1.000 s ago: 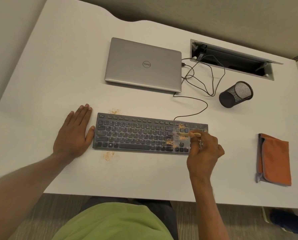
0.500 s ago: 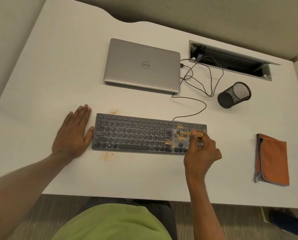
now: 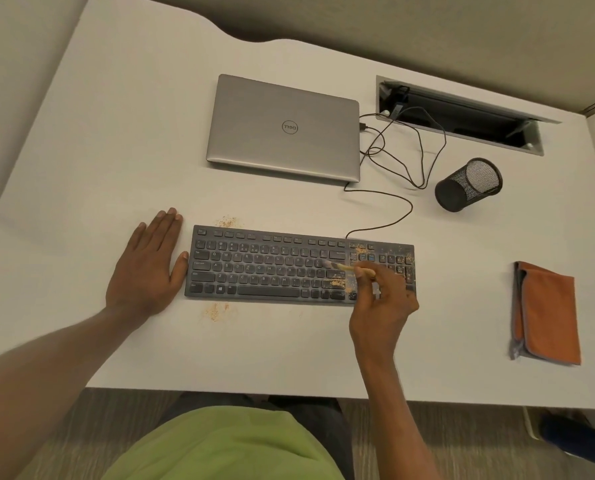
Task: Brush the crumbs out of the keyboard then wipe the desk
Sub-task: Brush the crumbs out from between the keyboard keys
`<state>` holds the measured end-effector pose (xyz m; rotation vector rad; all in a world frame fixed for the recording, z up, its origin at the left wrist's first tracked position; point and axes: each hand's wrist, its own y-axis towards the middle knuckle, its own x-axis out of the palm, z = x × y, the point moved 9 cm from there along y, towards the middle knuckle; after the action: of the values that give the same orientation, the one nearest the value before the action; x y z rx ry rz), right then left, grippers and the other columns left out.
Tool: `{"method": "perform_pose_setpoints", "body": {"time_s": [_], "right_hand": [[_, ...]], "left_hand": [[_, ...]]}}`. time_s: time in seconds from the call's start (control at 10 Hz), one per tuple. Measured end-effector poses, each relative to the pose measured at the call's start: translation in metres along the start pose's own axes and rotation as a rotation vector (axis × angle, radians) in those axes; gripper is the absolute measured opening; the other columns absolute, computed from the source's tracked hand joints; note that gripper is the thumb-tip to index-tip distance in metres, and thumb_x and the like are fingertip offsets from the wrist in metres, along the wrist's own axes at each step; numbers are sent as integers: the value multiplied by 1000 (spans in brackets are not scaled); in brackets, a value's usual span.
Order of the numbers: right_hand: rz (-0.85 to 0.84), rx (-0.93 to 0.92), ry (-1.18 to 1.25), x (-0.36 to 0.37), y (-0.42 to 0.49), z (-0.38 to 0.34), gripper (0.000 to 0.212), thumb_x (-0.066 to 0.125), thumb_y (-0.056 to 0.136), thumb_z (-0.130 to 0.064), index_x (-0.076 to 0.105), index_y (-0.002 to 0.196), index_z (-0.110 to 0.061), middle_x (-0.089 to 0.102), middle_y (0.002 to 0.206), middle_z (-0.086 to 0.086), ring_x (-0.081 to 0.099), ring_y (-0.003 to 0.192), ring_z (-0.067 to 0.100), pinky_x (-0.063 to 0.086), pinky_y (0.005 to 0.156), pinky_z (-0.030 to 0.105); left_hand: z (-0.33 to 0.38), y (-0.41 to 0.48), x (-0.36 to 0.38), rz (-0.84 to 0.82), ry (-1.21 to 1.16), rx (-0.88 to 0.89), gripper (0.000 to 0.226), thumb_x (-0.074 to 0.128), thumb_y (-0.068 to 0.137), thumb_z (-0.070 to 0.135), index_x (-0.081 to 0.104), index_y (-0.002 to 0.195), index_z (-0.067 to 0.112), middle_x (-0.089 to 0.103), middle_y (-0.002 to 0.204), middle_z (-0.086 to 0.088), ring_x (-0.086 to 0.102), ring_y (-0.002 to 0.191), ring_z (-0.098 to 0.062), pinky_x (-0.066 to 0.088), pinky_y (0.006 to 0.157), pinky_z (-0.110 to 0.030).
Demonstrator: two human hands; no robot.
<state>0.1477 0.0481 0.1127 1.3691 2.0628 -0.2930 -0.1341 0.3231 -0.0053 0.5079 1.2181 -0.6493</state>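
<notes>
A dark keyboard (image 3: 271, 268) is set toward the near middle of the white desk (image 3: 116, 150), its long side running left to right. The left hand (image 3: 147, 268) is laid flat on the desk just beside the keyboard's left end, fingers straight and held together, with the thumb at the keyboard's edge. A small brush (image 3: 341, 266) with a pale handle is pinched in the curled fingers of the right hand (image 3: 380, 306). Its bristles are pointed left over the keys at the right end of the letter block. Orange crumbs (image 3: 337, 283) are scattered over the right part of the keyboard. 2 patches are seen on the desk: a far crumb patch (image 3: 227, 222) and a near crumb patch (image 3: 216, 310). A folded orange cloth (image 3: 548, 313) is laid well to the right. A closed laptop (image 3: 284, 128) and a mesh pen cup (image 3: 469, 185) are placed farther back.
</notes>
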Motion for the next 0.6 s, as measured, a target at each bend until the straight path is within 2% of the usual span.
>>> {"method": "perform_pose_setpoints", "body": {"time_s": [0.1,0.2,0.3,0.4,0.5,0.6], "right_hand": [[-7,-25,-83,-3,3,6,25,70,97,-18,65,103,-41,64,97,-28,59,100,6,27,88,42],[38,-42,-187,-16,6,10,26,70,96,-11,67,101,-37,65,98,-22,60,102,13,24,90,39],[62,-53,-145,-20,5,6,22,69,97,-10,70,103,-32,68,101,-20,61,102,13,28,94,43],[-4,-84,-46,-10,4,-6,21,69,98,-12,70,102,-32,66,100,-29,62,102,11,28,93,37],[-92,-89,-24,2,3,-8,26,70,97,-15,66,101,-40,64,101,-35,59,105,5,29,96,42],[-68,-76,-115,-3,3,1,32,71,95,-11,64,101,-42,62,96,-34,58,104,7,27,93,42]], "left_hand": [[0,0,0,1,4,-2,69,28,109,42,19,171,10,19,178,-5,14,165,-18,13,135,-44],[-1,0,0,2,0,-2,69,27,109,42,19,171,10,20,178,-5,14,165,-19,13,135,-44],[-1,0,1,4,0,0,70,27,109,42,19,171,10,19,178,-5,13,165,-18,13,135,-44],[-1,0,2,-1,-1,0,70,27,109,42,18,171,11,18,178,-4,12,166,-17,13,135,-45],[-2,0,2,-7,-3,-2,70,26,109,43,18,171,11,18,178,-5,12,166,-17,13,134,-45],[-2,0,2,-6,-2,-5,70,26,110,43,18,171,11,18,178,-4,11,166,-17,13,135,-45]]}}
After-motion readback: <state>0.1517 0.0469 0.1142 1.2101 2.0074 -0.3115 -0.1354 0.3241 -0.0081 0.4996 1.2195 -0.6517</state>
